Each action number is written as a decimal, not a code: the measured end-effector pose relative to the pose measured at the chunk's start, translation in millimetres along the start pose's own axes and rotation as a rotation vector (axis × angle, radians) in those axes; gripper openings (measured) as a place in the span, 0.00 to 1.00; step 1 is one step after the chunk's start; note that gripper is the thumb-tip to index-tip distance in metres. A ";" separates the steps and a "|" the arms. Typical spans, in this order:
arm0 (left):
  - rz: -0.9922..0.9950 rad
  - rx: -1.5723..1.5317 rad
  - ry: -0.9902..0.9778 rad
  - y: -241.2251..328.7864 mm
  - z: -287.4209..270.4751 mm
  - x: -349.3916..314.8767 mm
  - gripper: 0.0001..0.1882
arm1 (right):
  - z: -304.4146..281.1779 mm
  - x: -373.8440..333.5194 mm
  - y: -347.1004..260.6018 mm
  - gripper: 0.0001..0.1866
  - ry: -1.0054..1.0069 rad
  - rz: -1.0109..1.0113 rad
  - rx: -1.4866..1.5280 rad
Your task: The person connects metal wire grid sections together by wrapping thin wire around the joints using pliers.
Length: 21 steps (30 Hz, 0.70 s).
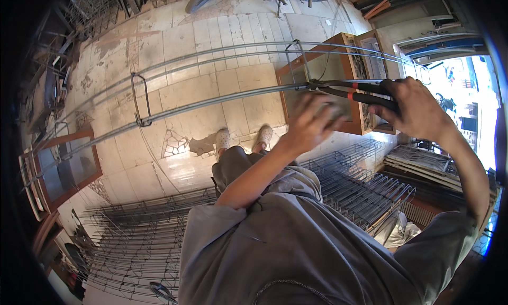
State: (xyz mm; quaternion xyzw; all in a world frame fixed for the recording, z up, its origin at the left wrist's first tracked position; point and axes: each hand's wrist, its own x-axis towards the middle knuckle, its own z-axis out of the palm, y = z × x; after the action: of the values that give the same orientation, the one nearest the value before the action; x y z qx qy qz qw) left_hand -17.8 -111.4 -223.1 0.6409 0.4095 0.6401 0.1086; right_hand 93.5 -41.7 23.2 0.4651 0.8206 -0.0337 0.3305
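Note:
My right hand (pixel 418 106) is closed round the dark handles of pincers (pixel 365 90), which carry red bands. Their jaws meet a long steel bar of the rebar cage (pixel 222 97), at the corner of a bent wire stirrup (pixel 299 64). Just below the jaws is my left hand (pixel 312 125), its fingers curled and smeared by motion, so I cannot tell whether they pinch anything. The cage stretches across in front of me, with another stirrup (pixel 140 98) joining its bars further left.
Wooden glass-paned frames (pixel 317 72) support the cage on the right, and another such frame (pixel 69 165) stands at its left end. Finished rebar cages (pixel 143 236) lie stacked behind me on both sides. The tiled floor (pixel 211 35) is cracked in places. Metal scrap lines the far left.

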 end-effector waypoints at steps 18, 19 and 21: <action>-0.412 0.471 -0.541 -45.3 -19.8 28.8 0.17 | 59.2 38.6 74.2 0.29 -0.120 -0.122 0.517; -0.413 0.462 -0.533 -45.9 -19.3 29.1 0.16 | 62.7 39.5 74.8 0.27 -0.097 -0.131 0.539; -0.425 0.460 -0.529 -45.9 -20.0 28.2 0.16 | 73.5 43.4 79.0 0.23 -0.061 -0.157 0.578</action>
State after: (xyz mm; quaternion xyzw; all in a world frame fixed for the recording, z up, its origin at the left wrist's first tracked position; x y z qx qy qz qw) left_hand -58.0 -71.0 -229.8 0.6921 0.6231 0.3083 0.1940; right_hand 177.9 8.4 -39.0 0.4736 0.8002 -0.3054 0.2050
